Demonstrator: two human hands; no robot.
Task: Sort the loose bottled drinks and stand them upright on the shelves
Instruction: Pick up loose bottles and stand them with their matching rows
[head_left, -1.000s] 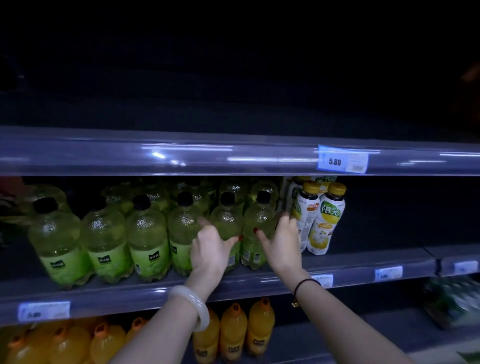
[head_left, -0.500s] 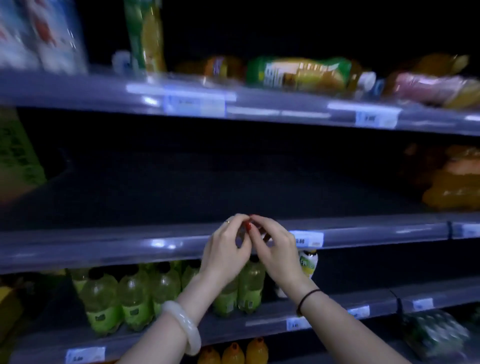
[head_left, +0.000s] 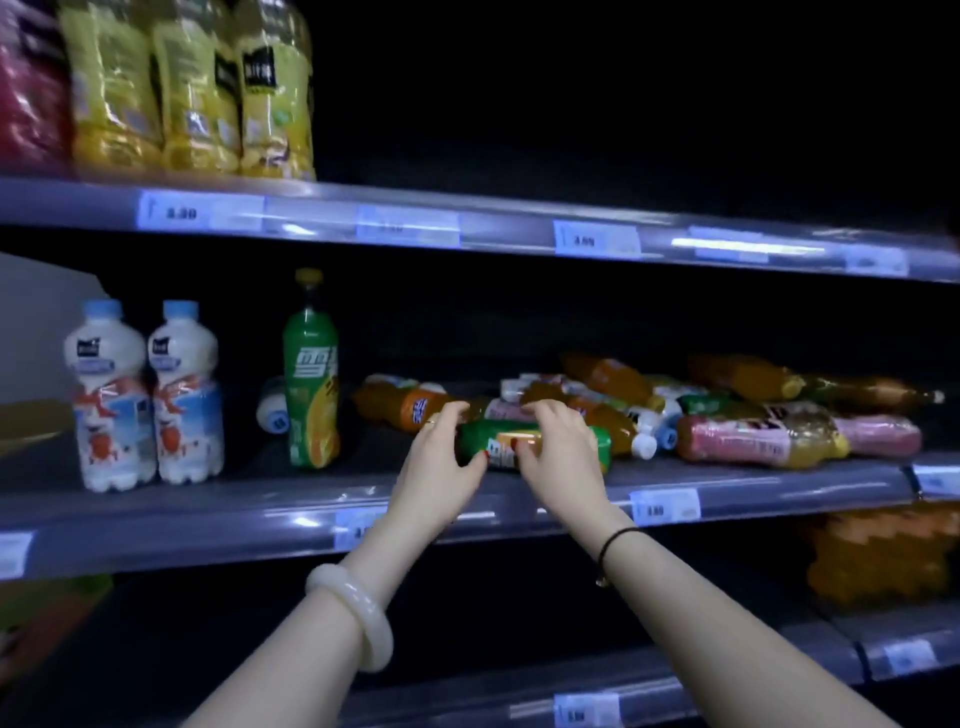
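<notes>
A green-labelled bottle (head_left: 498, 441) lies on its side at the front of the middle shelf (head_left: 218, 525). My left hand (head_left: 441, 462) and my right hand (head_left: 558, 452) both wrap around it, fingers over the top and thumbs underneath. Behind and to the right lies a heap of loose bottles on their sides: orange ones (head_left: 400, 402), pink-labelled ones (head_left: 748, 441) and others. One matching green-labelled bottle (head_left: 310, 379) stands upright to the left, with two white milk-style bottles (head_left: 143, 395) standing further left.
A small white bottle (head_left: 272, 410) lies behind the upright green one. Yellow packs (head_left: 192, 88) stand on the top shelf at left. Orange bottles (head_left: 883, 556) fill the lower right shelf. Price tags (head_left: 597, 240) run along the shelf edges.
My view has swung up from the lower shelves of green and orange bottles to a higher shelf. Both hands have risen and closed around the lying green-labelled bottle.
</notes>
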